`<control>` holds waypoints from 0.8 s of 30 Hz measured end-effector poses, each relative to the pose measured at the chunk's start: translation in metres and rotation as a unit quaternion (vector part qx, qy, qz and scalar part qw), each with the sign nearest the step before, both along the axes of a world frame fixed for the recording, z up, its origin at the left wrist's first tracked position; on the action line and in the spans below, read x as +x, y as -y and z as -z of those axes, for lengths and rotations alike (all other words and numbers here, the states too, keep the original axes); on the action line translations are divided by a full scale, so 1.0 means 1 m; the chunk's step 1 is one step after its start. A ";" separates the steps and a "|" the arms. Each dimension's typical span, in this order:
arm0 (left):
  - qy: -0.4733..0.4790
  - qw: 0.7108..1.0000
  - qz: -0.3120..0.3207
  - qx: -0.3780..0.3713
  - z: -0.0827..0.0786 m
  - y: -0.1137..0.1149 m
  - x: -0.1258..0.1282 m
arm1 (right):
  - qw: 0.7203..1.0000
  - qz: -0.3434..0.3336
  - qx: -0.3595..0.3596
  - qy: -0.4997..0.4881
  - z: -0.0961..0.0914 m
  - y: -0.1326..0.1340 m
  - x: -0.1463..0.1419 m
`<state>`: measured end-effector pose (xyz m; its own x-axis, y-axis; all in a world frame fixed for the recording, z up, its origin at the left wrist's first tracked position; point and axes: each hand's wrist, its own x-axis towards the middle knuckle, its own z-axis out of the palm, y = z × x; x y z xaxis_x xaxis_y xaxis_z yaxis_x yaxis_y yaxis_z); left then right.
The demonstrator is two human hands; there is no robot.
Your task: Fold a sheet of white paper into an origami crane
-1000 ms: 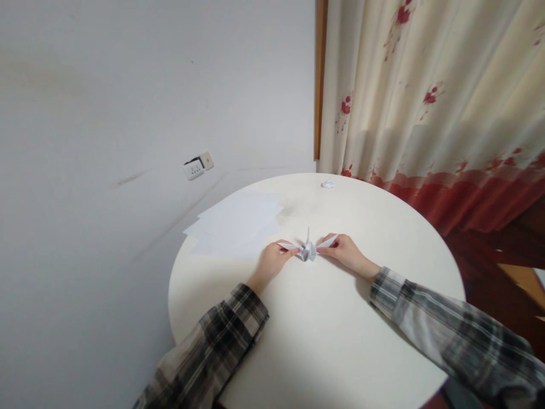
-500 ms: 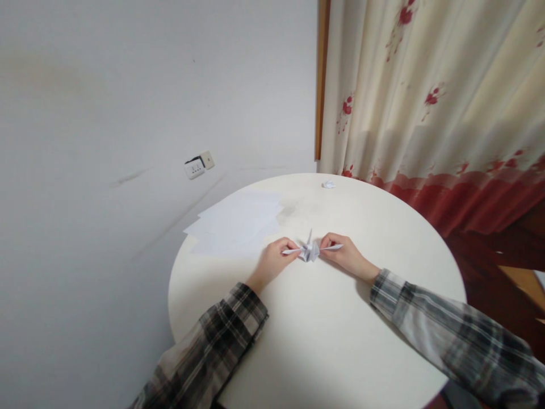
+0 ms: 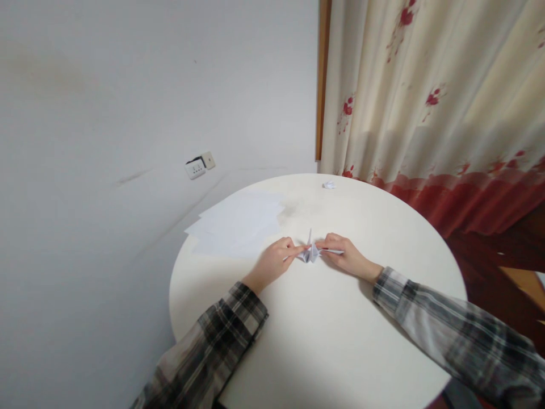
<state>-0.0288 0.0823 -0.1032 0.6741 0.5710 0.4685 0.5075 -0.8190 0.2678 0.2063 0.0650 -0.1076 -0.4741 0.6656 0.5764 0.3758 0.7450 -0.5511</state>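
A white folded paper crane (image 3: pixel 314 255) is between my two hands at the middle of the round table, with a thin point sticking up at its far side. My left hand (image 3: pixel 275 259) pinches its left wing, the index finger stretched along the top toward the crane's middle. On the other side my right hand (image 3: pixel 343 254) grips the right wing, whose tip shows past the thumb. Its index finger reaches in toward the body. Fingers cover much of both wings.
Several loose white paper sheets (image 3: pixel 238 221) lie at the left of the white table (image 3: pixel 332 335). Near the far edge sits another small folded white paper piece (image 3: pixel 329 185). Behind are a wall with a socket (image 3: pixel 195 168) and a flowered curtain (image 3: pixel 395 113).
My left index finger has stretched out over the left wing toward the crane's body. The right index finger has also moved inward. The crane stays in about the same spot.
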 end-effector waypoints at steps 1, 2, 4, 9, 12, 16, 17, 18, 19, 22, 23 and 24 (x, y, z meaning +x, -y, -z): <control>0.004 1.000 0.003 -0.003 0.000 0.000 0.000 | 1.000 0.001 0.000 0.001 0.001 0.000 0.000; 0.009 1.000 0.005 -0.006 -0.001 0.000 0.000 | 1.000 0.002 -0.002 0.003 0.002 -0.001 0.000; 0.015 1.000 0.006 -0.012 -0.001 0.000 0.000 | 1.000 0.006 -0.008 0.007 0.002 -0.001 0.000; 0.016 1.000 0.007 -0.016 -0.001 0.000 0.000 | 1.000 0.007 -0.002 0.009 0.003 -0.002 -0.001; 0.014 1.000 0.006 -0.013 -0.001 0.000 0.000 | 1.000 0.007 -0.002 0.009 0.003 -0.003 -0.002; 0.013 1.000 -0.001 -0.008 -0.001 -0.001 0.000 | 1.000 0.006 -0.004 0.012 0.004 -0.004 -0.001; 0.012 1.000 -0.003 -0.006 -0.001 -0.001 0.000 | 1.000 0.007 -0.004 0.013 0.004 -0.004 -0.001; 0.010 1.000 -0.004 -0.004 -0.001 0.000 0.000 | 1.000 0.008 -0.004 0.014 0.003 -0.004 -0.001; 0.007 1.000 -0.005 0.000 -0.002 0.000 0.000 | 1.000 0.010 -0.006 0.013 0.003 -0.003 -0.002; -0.013 1.000 -0.008 0.017 -0.003 0.002 0.000 | 0.999 0.023 -0.032 0.002 0.001 -0.002 -0.003; -0.021 0.999 -0.009 0.022 -0.003 0.003 0.001 | 0.998 0.034 -0.049 -0.007 0.000 -0.001 -0.003; -0.027 0.999 -0.008 0.027 -0.004 0.004 0.001 | 0.996 0.047 -0.069 -0.017 0.000 -0.001 -0.004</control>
<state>-0.0279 0.0786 -0.0992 0.6911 0.5565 0.4611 0.5327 -0.8234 0.1953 0.2024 0.0656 -0.1073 -0.3882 0.7798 0.4911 0.4200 0.6240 -0.6589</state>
